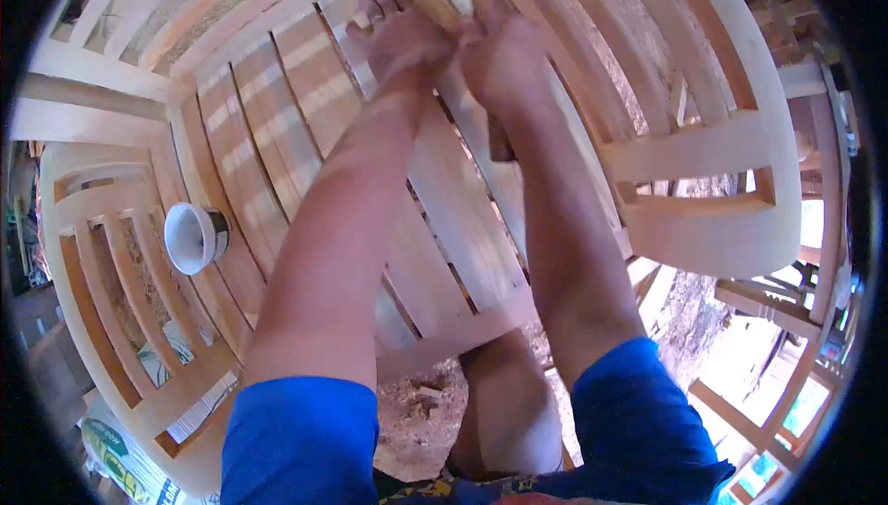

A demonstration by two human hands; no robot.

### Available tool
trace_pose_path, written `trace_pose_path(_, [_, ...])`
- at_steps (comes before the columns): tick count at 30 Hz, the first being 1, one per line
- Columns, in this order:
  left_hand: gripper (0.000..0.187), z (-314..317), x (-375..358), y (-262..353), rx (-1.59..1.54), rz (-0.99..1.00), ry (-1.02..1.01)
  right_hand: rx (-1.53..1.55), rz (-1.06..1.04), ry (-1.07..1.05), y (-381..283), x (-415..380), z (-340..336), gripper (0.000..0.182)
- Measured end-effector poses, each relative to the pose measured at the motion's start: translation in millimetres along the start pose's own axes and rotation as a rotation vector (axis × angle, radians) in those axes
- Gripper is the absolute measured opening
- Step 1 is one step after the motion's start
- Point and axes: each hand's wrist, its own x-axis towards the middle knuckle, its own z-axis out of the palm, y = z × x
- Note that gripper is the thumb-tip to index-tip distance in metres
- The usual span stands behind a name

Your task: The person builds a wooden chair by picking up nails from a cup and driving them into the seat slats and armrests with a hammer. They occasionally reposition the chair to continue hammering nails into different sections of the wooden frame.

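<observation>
An unfinished slatted wooden bench point(444, 167) fills the middle of the head view. Both my arms stretch across its seat to the far right corner. My left hand point(407, 43) rests there, fingers partly spread and bent against the wood, with nothing visible in it. Beside it, nearly touching at the wrist, my right hand point(504, 56) is closed around something narrow that I cannot make out. Its fingertips are blurred against the backrest slats. A short dark brown piece point(500, 140) shows beneath my right forearm, most of it hidden.
A white plastic tub point(190, 239) lies tipped on the left of the seat. Slatted armrests point(139, 274) flank the seat, the right armrest point(712, 218) close to my forearm. Printed sacks point(120, 449) are at lower left. Wooden frames point(768, 412) and scraps stand at right.
</observation>
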Motion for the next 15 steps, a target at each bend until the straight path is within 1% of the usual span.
trace_pose_path(2, [0.115,1.1,-5.6,0.9,0.01,-0.005,-0.024,0.064,-0.006,0.059,-37.5,-12.8,-40.8,0.024])
trace_pose_path(3, [0.111,-1.5,-1.1,1.7,0.006,-0.008,-0.013,0.083,-0.041,0.112,-57.7,-7.2,-67.3,0.035])
trace_pose_path(5, [0.099,3.8,0.2,-4.6,-0.038,0.009,0.058,0.113,-0.145,0.29,-70.0,-5.5,-76.2,0.037])
trace_pose_path(7, [0.085,11.1,2.7,-4.4,-0.107,0.02,0.113,0.13,-0.298,0.554,-72.6,-5.3,-70.0,0.021])
trace_pose_path(8, [0.078,14.7,3.3,-6.6,-0.148,0.014,0.131,0.179,-0.222,0.318,-51.8,-8.9,-56.7,0.026])
trace_pose_path(9, [0.072,13.7,6.7,-9.8,-0.183,0.009,0.154,0.168,-0.059,0.126,-34.3,-8.6,-35.1,0.035])
trace_pose_path(11, [0.064,9.4,12.2,-16.0,-0.107,0.006,0.04,0.038,0.25,-0.293,-0.1,-7.3,7.7,0.054])
trace_pose_path(13, [0.059,13.6,20.9,-15.8,-0.118,0.027,0.068,0.088,0.058,-0.134,-9.1,-0.1,-10.0,0.058])
trace_pose_path(14, [0.058,20.5,18.2,-16.7,-0.166,0.044,0.14,0.112,-0.036,-0.065,-18.5,1.8,-24.2,0.06])
trace_pose_path(15, [0.057,25.4,19.1,-19.2,-0.209,0.06,0.218,0.135,0.009,-0.001,-40.6,6.3,-40.9,0.06])
